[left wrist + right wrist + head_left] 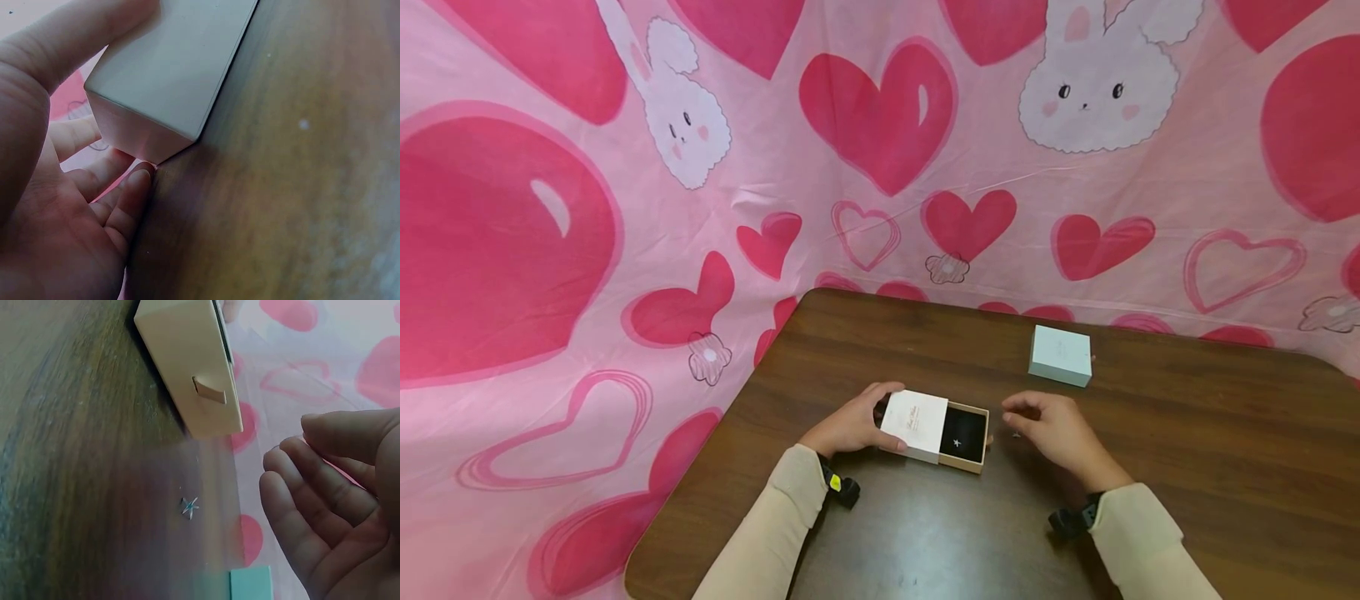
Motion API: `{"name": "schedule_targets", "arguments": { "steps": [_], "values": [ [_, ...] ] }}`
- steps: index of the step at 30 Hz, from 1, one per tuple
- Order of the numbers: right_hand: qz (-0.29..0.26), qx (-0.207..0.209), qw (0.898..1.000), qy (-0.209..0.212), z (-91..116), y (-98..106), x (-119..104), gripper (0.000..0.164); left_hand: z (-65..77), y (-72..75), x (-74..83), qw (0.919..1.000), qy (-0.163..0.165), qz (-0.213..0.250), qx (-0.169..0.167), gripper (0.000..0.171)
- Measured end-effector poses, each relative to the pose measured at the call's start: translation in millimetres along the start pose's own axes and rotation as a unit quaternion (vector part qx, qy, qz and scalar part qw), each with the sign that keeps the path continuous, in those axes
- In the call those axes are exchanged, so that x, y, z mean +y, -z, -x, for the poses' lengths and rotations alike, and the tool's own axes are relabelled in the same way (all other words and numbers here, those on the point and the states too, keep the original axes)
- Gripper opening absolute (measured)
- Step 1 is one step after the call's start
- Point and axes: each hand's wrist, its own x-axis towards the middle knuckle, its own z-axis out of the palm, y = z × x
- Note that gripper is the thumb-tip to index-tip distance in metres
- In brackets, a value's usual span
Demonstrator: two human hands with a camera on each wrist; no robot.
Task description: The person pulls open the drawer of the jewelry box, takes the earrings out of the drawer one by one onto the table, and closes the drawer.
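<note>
A white slide-out jewelry box (919, 421) lies on the table, its tan drawer (960, 465) pulled partly out to the right. Inside the drawer, a small silver star earring (957, 443) sits on a black insert (967, 425). My left hand (856, 423) grips the sleeve's left end, thumb on the near side and fingers around the far side. To the right of the drawer hovers my right hand (1054, 429), fingers loosely bent and nothing seen between them. Below those fingertips a second star-shaped piece (189, 508) rests on the wood. The drawer's front has a short pull tab (210, 392).
A pale mint box (1060, 357) stands farther back on the right side of the brown wooden table (925, 533). Pink cloth (880, 233) with hearts and rabbits hangs along the table's back and left edges.
</note>
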Motion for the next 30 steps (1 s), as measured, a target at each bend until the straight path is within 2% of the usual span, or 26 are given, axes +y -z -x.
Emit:
{"name": "schedule_targets", "arguments": {
  "steps": [5, 10, 17, 30],
  "values": [
    [0.04, -0.013, 0.999, 0.023, -0.7, -1.7, -7.5, 0.019, -0.1, 0.0, -0.1, 1.0, 0.001, 0.007, 0.001, 0.098],
    [0.052, -0.017, 0.998, 0.042, -0.9, -2.5, -14.8, 0.014, 0.6, -0.1, 0.4, 1.0, 0.001, 0.006, 0.001, 0.099],
    [0.065, -0.03, 0.996, 0.047, -1.4, -3.3, -19.7, 0.014, 0.3, -0.1, 0.2, 1.0, -0.001, 0.008, 0.0, 0.099],
    [0.103, -0.043, 0.989, 0.095, -1.6, -10.6, -31.9, 0.013, -0.2, 0.6, 0.6, 1.0, 0.001, 0.0, -0.002, 0.101]
  ]
}}
